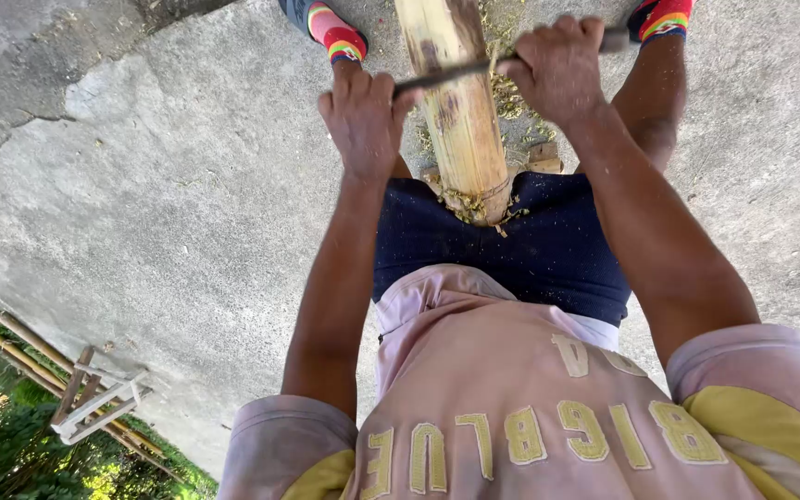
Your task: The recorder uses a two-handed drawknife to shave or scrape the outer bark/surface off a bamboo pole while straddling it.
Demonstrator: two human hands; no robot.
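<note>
- I see a bamboo pole (460,120) running from my lap straight away from me, long axis along my line of sight, between my legs; its far end is cut off by the top edge.
- Its near end rests against my dark shorts (511,250), just beside a small wood block (541,157).
- A thin dark blade (446,74) lies crosswise on the pole, at right angles to its length.
- My left hand (363,116) is closed tight round the blade's left end; my right hand (557,69) is closed round the right end, whose handle is mostly hidden under the fingers.
- The pole is round, pale yellow, smooth where skinned, with brown patches.
- Fibrous shavings (469,206) cling at its near end and litter the floor (141,185), which is rough grey concrete, cracked at the left.
- My feet wear striped sandals (340,39), partly cut off.
- More bamboo poles and a small wood frame (94,403) lie at the lower left by greenery.
</note>
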